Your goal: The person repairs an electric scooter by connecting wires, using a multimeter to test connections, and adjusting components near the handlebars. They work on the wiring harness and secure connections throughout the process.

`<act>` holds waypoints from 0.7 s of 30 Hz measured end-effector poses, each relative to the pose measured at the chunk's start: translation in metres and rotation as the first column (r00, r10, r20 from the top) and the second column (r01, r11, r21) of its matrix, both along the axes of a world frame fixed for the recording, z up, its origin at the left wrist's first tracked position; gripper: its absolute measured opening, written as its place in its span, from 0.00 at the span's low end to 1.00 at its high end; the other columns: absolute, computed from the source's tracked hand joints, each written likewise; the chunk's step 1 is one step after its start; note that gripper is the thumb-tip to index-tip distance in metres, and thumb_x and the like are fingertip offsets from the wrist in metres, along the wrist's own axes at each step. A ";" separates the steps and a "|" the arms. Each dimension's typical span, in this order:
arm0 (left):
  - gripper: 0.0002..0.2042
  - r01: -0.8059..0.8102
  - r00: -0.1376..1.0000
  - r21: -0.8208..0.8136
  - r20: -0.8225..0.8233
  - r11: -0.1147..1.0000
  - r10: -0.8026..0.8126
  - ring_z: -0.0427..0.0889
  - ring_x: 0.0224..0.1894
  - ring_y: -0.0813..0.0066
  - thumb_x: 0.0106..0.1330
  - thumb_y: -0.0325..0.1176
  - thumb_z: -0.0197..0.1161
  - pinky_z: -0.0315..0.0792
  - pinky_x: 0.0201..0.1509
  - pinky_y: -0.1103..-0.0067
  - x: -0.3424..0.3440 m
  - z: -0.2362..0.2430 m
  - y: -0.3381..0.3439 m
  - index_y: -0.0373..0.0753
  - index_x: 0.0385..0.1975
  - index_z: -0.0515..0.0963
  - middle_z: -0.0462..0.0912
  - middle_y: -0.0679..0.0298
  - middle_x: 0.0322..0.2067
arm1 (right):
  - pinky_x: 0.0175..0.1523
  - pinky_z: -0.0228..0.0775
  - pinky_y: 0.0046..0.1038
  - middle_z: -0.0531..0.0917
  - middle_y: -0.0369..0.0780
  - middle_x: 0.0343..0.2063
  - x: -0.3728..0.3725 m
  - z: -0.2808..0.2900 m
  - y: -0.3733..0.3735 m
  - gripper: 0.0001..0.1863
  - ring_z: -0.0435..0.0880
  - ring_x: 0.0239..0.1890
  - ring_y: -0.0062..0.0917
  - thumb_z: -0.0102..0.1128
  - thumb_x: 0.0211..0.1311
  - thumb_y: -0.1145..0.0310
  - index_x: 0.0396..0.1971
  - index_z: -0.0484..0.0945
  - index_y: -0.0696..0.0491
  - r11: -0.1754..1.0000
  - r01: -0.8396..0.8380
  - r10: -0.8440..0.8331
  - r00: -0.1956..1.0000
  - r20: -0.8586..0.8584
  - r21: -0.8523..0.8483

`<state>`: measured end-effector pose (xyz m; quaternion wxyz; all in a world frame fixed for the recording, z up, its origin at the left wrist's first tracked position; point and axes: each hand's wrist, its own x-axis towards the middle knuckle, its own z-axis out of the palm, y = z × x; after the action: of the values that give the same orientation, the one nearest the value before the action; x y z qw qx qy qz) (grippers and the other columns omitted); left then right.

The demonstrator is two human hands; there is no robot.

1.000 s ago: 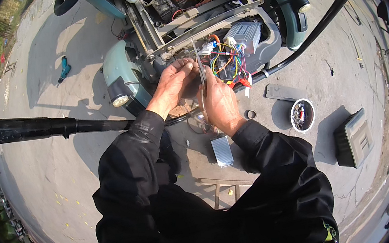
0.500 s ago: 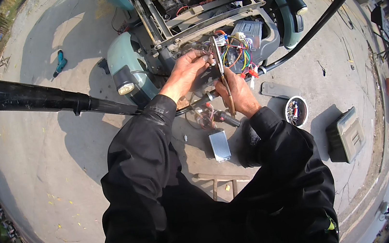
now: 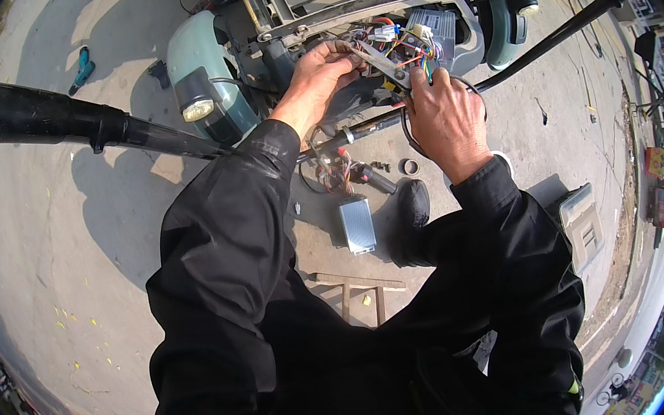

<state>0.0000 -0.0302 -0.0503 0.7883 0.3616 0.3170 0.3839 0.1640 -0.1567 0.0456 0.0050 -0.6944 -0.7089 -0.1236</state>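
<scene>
In my right hand (image 3: 450, 118) is a pair of scissors (image 3: 382, 63), its dark handle loops around my fingers and its metal blades pointing up and to the left. The blade tips reach the fingertips of my left hand (image 3: 318, 80), which is closed in a pinch on a thin wire, mostly hidden by the fingers. Just beyond both hands lies a bundle of coloured wires (image 3: 424, 45) with a white connector (image 3: 385, 32). A finned silver controller box (image 3: 436, 27) sits beside the bundle in the vehicle's open front.
A black bar (image 3: 166, 141) crosses in front of the vehicle frame (image 3: 358, 15), between pale green fenders (image 3: 193, 54). Below are another silver box (image 3: 357, 225), a handlebar grip (image 3: 374, 179) and a wooden stool (image 3: 358, 281). A toolbox (image 3: 582, 222) stands right; a teal drill (image 3: 81, 70) lies far left.
My right hand has moved right and turned, swinging the scissors from upright to a leftward slant, with the handle loops now showing. My left hand has risen slightly, and the whole view has shifted.
</scene>
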 end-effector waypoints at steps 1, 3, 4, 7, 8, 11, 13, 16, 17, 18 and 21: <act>0.08 -0.008 1.000 -0.001 0.015 1.000 0.008 0.85 0.47 0.73 0.70 0.25 0.64 0.80 0.56 0.77 0.000 0.000 -0.001 0.37 0.47 0.77 0.86 0.62 0.43 | 0.35 0.78 0.39 0.82 0.46 0.33 0.001 0.001 0.002 0.15 0.87 0.34 0.40 0.64 0.63 0.64 0.47 0.78 0.56 1.000 -0.006 0.006 1.000 0.027 -0.018; 0.09 -0.019 1.000 -0.016 -0.006 1.000 0.019 0.86 0.47 0.70 0.70 0.24 0.63 0.79 0.57 0.74 0.001 0.000 -0.002 0.36 0.48 0.77 0.86 0.60 0.43 | 0.31 0.79 0.35 0.83 0.47 0.32 0.003 0.003 0.006 0.11 0.88 0.32 0.36 0.57 0.62 0.70 0.41 0.77 0.59 0.998 -0.062 0.063 0.995 0.075 -0.017; 0.10 -0.019 1.000 0.000 0.007 1.000 0.019 0.86 0.47 0.70 0.70 0.24 0.62 0.79 0.58 0.74 0.001 0.000 -0.002 0.35 0.48 0.76 0.86 0.60 0.43 | 0.32 0.79 0.35 0.83 0.47 0.32 0.004 0.004 0.008 0.10 0.88 0.32 0.36 0.57 0.61 0.70 0.40 0.77 0.58 0.996 -0.087 0.089 0.993 0.081 -0.026; 0.11 -0.016 1.000 0.001 0.020 1.000 0.016 0.86 0.48 0.68 0.70 0.23 0.60 0.79 0.62 0.71 0.001 -0.001 -0.002 0.34 0.51 0.75 0.85 0.59 0.46 | 0.32 0.80 0.33 0.84 0.46 0.31 0.003 0.003 0.012 0.07 0.89 0.31 0.35 0.58 0.62 0.70 0.37 0.77 0.57 0.992 -0.128 0.128 0.986 0.108 -0.008; 0.10 -0.001 1.000 0.016 0.021 1.000 0.001 0.85 0.49 0.69 0.71 0.24 0.61 0.78 0.63 0.72 0.001 -0.001 -0.001 0.35 0.50 0.75 0.85 0.60 0.46 | 0.31 0.79 0.34 0.84 0.47 0.31 0.002 0.002 0.013 0.09 0.89 0.30 0.36 0.59 0.62 0.69 0.39 0.77 0.57 0.994 -0.107 0.111 0.988 0.111 -0.036; 0.09 0.021 0.999 0.031 0.029 0.999 -0.022 0.84 0.52 0.70 0.72 0.25 0.61 0.77 0.65 0.72 0.000 -0.004 0.001 0.37 0.49 0.75 0.84 0.61 0.47 | 0.29 0.78 0.38 0.83 0.49 0.31 0.003 0.000 0.016 0.13 0.88 0.27 0.39 0.62 0.63 0.65 0.42 0.76 0.56 0.992 -0.112 0.117 0.988 0.102 -0.051; 0.09 0.030 0.999 0.035 0.030 0.999 -0.031 0.84 0.52 0.70 0.71 0.25 0.61 0.77 0.65 0.72 0.000 -0.006 0.002 0.37 0.49 0.75 0.84 0.62 0.47 | 0.29 0.78 0.38 0.83 0.49 0.31 0.005 -0.001 0.017 0.12 0.88 0.27 0.40 0.62 0.63 0.65 0.42 0.76 0.56 0.991 -0.122 0.126 0.988 0.094 -0.049; 0.09 0.029 0.999 0.031 0.023 0.999 -0.030 0.84 0.52 0.70 0.71 0.25 0.61 0.76 0.66 0.73 0.000 -0.007 0.002 0.38 0.49 0.75 0.84 0.62 0.47 | 0.29 0.78 0.39 0.83 0.49 0.30 0.007 -0.003 0.016 0.12 0.88 0.27 0.40 0.62 0.64 0.65 0.42 0.76 0.56 0.991 -0.123 0.126 0.990 0.060 -0.055; 0.09 0.026 0.999 0.030 0.020 0.999 -0.026 0.84 0.52 0.70 0.71 0.25 0.61 0.76 0.66 0.73 0.000 -0.007 0.002 0.38 0.49 0.75 0.84 0.62 0.47 | 0.30 0.78 0.39 0.83 0.49 0.30 0.007 -0.004 0.015 0.12 0.87 0.27 0.41 0.62 0.64 0.65 0.42 0.76 0.56 0.991 -0.119 0.122 0.992 0.041 -0.059; 0.09 0.016 0.999 0.026 0.034 1.000 -0.016 0.84 0.50 0.70 0.71 0.25 0.62 0.77 0.64 0.73 0.001 -0.006 0.001 0.37 0.49 0.75 0.84 0.61 0.46 | 0.30 0.79 0.38 0.83 0.49 0.30 0.006 -0.004 0.014 0.11 0.88 0.28 0.39 0.60 0.64 0.66 0.41 0.76 0.57 0.992 -0.109 0.112 0.993 0.036 -0.062; 0.10 -0.026 0.998 0.003 0.058 1.000 0.026 0.86 0.46 0.71 0.70 0.24 0.63 0.79 0.59 0.74 0.003 -0.005 -0.006 0.35 0.49 0.76 0.86 0.61 0.43 | 0.32 0.81 0.40 0.85 0.50 0.30 0.002 -0.005 0.009 0.12 0.89 0.29 0.41 0.56 0.64 0.67 0.39 0.77 0.61 0.995 -0.075 0.071 0.996 -0.058 -0.068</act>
<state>0.0033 -0.0360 -0.0553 0.7914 0.3477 0.2977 0.4051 0.1658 -0.1473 0.0405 0.0051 -0.6711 -0.7372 -0.0789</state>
